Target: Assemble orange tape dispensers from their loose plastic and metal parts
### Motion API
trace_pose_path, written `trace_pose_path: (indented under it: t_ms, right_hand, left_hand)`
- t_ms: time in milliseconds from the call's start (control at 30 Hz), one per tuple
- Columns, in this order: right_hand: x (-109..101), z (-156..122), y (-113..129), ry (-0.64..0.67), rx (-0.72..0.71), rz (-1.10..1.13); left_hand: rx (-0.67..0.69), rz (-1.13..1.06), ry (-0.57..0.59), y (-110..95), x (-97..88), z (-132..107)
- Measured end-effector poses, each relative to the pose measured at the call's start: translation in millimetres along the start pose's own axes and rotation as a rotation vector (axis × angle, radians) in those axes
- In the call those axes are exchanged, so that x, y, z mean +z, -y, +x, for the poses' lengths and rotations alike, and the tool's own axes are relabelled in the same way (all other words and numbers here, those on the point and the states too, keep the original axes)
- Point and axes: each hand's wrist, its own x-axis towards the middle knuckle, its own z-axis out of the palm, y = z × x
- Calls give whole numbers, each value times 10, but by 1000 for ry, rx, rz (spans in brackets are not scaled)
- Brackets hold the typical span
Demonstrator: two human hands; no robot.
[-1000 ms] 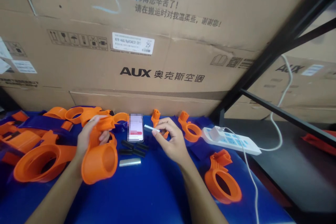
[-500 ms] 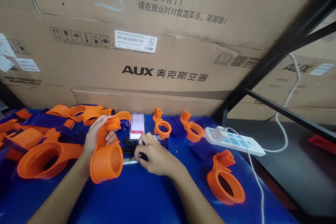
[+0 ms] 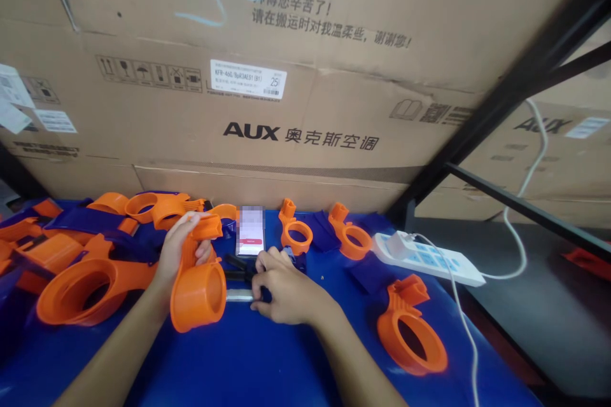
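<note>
The left hand [image 3: 179, 257] grips an orange holder [image 3: 193, 304] by its handle, the holder in front of the palm and raised over the blue table [image 3: 267, 369]. Its long axis runs roughly upright: ring low, block-shaped end at the top pointing right, the ring's opening also facing right. The right hand [image 3: 289, 289] is curled narrow, fingertips at the right end of a metal strip [image 3: 238, 296]; whether they pinch it, I cannot tell. The strip lies left-to-right, just nearer than the black pieces [image 3: 235, 275].
</note>
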Motion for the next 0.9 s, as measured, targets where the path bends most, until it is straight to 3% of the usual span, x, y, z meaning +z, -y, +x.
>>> trace_pose_path:
  t_ms: [167,300,433,567,733,833,900]
  right_hand:
    - [-85,0,70,-124,3,117]
    - [-143,17,135,-281,-24,453]
    - [-142,11,169,-180,-180,731]
    - [-103,6,236,-192,-147,644]
    - [12,30,270,-314,-92,533]
    - [58,28,192,-454,-76,537]
    - [56,22,106,-600,-60,539]
  left_hand:
    - [-3,62,6,44,55,-26]
    - [60,146,-43,195,175,-76]
    - [195,184,-90,355,208,-86]
    - [331,182,-169,401,139,-58]
    - [348,215,-190,387,100,-7]
    - [341,288,-156,386,128,3]
    - [381,455,-129,370,150,-45]
